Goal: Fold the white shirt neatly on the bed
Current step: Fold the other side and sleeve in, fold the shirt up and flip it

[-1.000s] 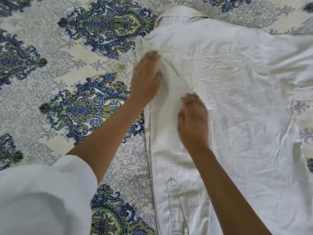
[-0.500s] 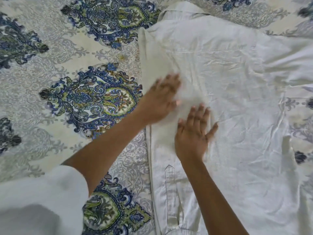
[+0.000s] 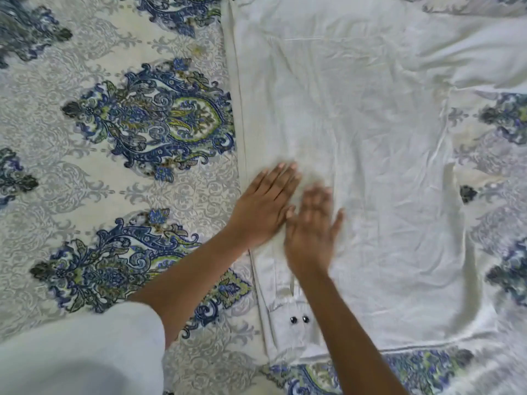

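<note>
I hold nothing: my left hand [image 3: 265, 206] and my right hand [image 3: 310, 232] both lie flat with the fingers straight, palms down, side by side and almost touching at the thumbs. They press on the white shirt [image 3: 370, 138] near its left edge. My right hand is blurred, so I cannot make out its fingertips sharply. Under everything is the bedspread [image 3: 114, 181], cream with blue and green ornaments. The shirt lies spread flat and wrinkled on it and fills the right half of what I see. The shirt's sleeve [image 3: 253, 109] lies folded in along that left edge and runs down under my hands. Its cuff [image 3: 288, 337] lies just below my right wrist, near the hem. Two dark buttons [image 3: 299, 319] sit side by side on the cuff.
</note>
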Demonstrator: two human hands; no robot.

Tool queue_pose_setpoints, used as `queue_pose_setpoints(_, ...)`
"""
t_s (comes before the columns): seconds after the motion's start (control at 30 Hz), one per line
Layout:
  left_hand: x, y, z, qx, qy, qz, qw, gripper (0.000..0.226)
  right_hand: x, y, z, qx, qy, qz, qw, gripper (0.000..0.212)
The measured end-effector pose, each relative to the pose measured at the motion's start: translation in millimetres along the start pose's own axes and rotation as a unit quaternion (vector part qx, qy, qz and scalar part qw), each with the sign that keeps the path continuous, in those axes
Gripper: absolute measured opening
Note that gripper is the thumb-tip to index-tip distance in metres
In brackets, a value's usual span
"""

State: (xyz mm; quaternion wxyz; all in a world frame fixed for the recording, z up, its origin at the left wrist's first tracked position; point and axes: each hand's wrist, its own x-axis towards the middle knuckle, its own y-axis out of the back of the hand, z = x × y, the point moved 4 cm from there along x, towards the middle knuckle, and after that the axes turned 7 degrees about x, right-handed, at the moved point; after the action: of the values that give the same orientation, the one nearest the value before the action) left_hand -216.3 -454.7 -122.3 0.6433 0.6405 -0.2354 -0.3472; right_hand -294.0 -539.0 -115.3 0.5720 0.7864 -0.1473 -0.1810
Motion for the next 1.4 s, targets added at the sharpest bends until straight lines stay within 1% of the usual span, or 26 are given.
queue_pose_setpoints(0.07, -28, -8, 10, -0.004, 0.044, 0.006, 0.999, 0.057, -28, -10, 3, -0.001, 0.031, -0.025, 0.999, 0.057)
queue_pose_setpoints(0.13, -50, -9, 19, 0.005, 0.051, 0.006, 0.999, 0.056, -57, -11, 26, -0.008, 0.025, -0.041, 0.999, 0.056)
queue_pose_setpoints(0.2, -62, -6, 31, 0.001, 0.038, 0.006, 0.999, 0.056, -76, -2, 42, -0.019, 0.020, -0.042, 0.999, 0.056)
queue_pose_setpoints(0.3, -72, -7, 53, 0.003, 0.005, 0.002, 1.000, 0.057, -81, 5, 33, 0.000, 0.011, -0.037, 0.999, 0.059)
queue_pose_setpoints(0.37, -86, -12, 64, 0.007, -0.014, -0.013, 1.000, 0.057, -96, 0, 29, 0.001, 0.034, -0.061, 0.998, 0.057)
queue_pose_setpoints(0.43, -107, -18, 72, 0.012, -0.028, -0.029, 0.999, 0.058, -122, -2, 42, -0.011, 0.054, -0.082, 0.995, 0.056)
queue_pose_setpoints(0.5, -122, -17, 79, 0.014, -0.033, -0.033, 0.999, 0.058, -142, 1, 57, -0.020, 0.056, -0.098, 0.993, 0.057)
queue_pose_setpoints(0.6, -127, -12, 91, 0.016, -0.041, -0.043, 0.998, 0.060, -144, 11, 62, -0.040, 0.039, -0.096, 0.994, 0.057)
queue_pose_setpoints(0.7, -136, -14, 101, 0.012, -0.056, -0.062, 0.996, 0.059, -152, 10, 64, -0.049, 0.096, -0.131, 0.986, 0.057)
queue_pose_setpoints(0.8, -142, -16, 105, 0.027, -0.034, -0.065, 0.997, 0.057, -162, 13, 71, -0.034, 0.131, -0.172, 0.976, 0.057)
queue_pose_setpoints(0.87, -131, -4, 112, 0.053, -0.032, -0.070, 0.996, 0.055, -151, 33, 74, -0.007, 0.145, -0.193, 0.970, 0.053)
queue_pose_setpoints(0.9, -125, 3, 114, 0.066, -0.028, -0.067, 0.995, 0.050, -142, 43, 74, 0.023, 0.154, -0.195, 0.968, 0.050)
queue_pose_setpoints(0.93, -115, 14, 118, 0.077, -0.019, -0.054, 0.995, 0.040, -131, 58, 78, 0.082, 0.148, -0.188, 0.967, 0.045)
queue_pose_setpoints(0.97, -103, 24, 122, 0.081, -0.008, -0.032, 0.996, 0.032, -118, 71, 87, 0.158, 0.123, -0.172, 0.964, 0.040)
queue_pose_setpoints(1.0, -87, 34, 126, 0.076, 0.001, -0.016, 0.997, 0.031, -103, 88, 103, 0.228, 0.077, -0.146, 0.959, 0.035)
queue_pose_setpoints(1.03, -73, 42, 128, 0.060, 0.009, -0.003, 0.998, 0.033, -88, 100, 119, 0.269, 0.021, -0.121, 0.955, 0.033)
queue_pose_setpoints(1.07, -53, 50, 133, 0.035, 0.015, 0.007, 0.999, 0.034, -72, 110, 140, 0.270, -0.039, -0.103, 0.956, 0.032)
queue_pose_setpoints(1.1, -30, 56, 140, 0.007, 0.019, 0.015, 1.000, 0.035, -53, 119, 163, 0.245, -0.083, -0.094, 0.961, 0.032)
queue_pose_setpoints(1.17, 20, 73, 155, -0.050, 0.044, 0.026, 0.997, 0.040, -17, 131, 208, 0.179, -0.153, -0.074, 0.969, 0.034)
queue_pose_setpoints(1.2, 47, 80, 161, -0.083, 0.070, 0.031, 0.994, 0.044, 0, 134, 228, 0.165, -0.187, -0.076, 0.965, 0.035)
queue_pose_setpoints(1.23, 71, 87, 164, -0.115, 0.101, 0.025, 0.988, 0.047, 14, 135, 244, 0.166, -0.218, -0.087, 0.958, 0.035)
queue_pose_setpoints(1.3, 121, 94, 166, -0.167, 0.152, 0.011, 0.974, 0.047, 40, 132, 273, 0.213, -0.255, -0.130, 0.934, 0.031)
queue_pose_setpoints(1.37, 166, 100, 161, -0.215, 0.190, 0.010, 0.958, 0.037, 56, 127, 288, 0.299, -0.263, -0.184, 0.899, 0.025)
queue_pose_setpoints(1.4, 185, 102, 158, -0.220, 0.199, 0.017, 0.955, 0.033, 60, 127, 290, 0.342, -0.259, -0.215, 0.877, 0.021)
